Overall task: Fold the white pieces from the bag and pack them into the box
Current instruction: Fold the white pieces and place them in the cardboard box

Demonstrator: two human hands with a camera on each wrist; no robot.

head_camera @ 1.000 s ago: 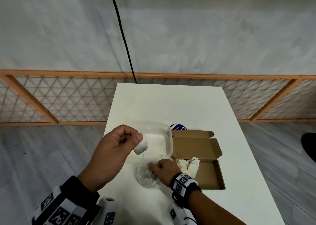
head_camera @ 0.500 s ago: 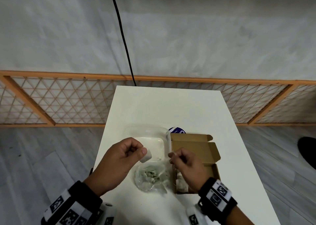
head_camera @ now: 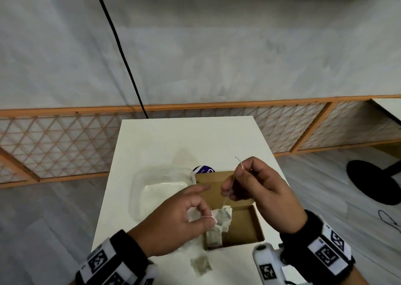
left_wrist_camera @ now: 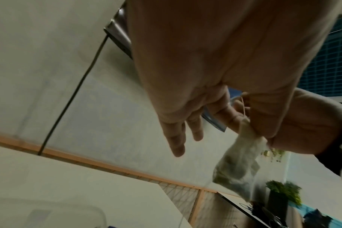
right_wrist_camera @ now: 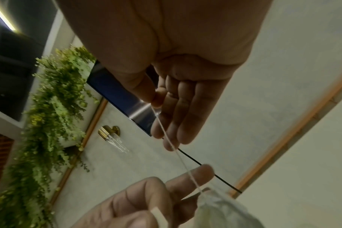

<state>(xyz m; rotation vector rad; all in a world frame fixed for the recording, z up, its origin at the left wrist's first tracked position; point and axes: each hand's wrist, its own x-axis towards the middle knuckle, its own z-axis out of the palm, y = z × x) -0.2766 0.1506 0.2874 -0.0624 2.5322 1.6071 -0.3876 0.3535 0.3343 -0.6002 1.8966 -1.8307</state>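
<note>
My left hand pinches the top of a white sachet between thumb and forefinger, over the near left corner of the open cardboard box. In the left wrist view the sachet hangs below the pinch, with greenish filling showing through. A thin white string runs up from it to my right hand, which pinches it between thumb and forefinger above the box's flap. The right wrist view shows the string taut down to the sachet. The clear bag lies on the table near me.
A clear plastic tub stands left of the box on the white table. A small purple-and-white object sits behind the box. An orange lattice rail and a grey wall stand beyond the table's far edge.
My right hand has left the bag on the table and risen, drawing the string tight. My left hand has moved right, from over the tub to the box's near left corner.
</note>
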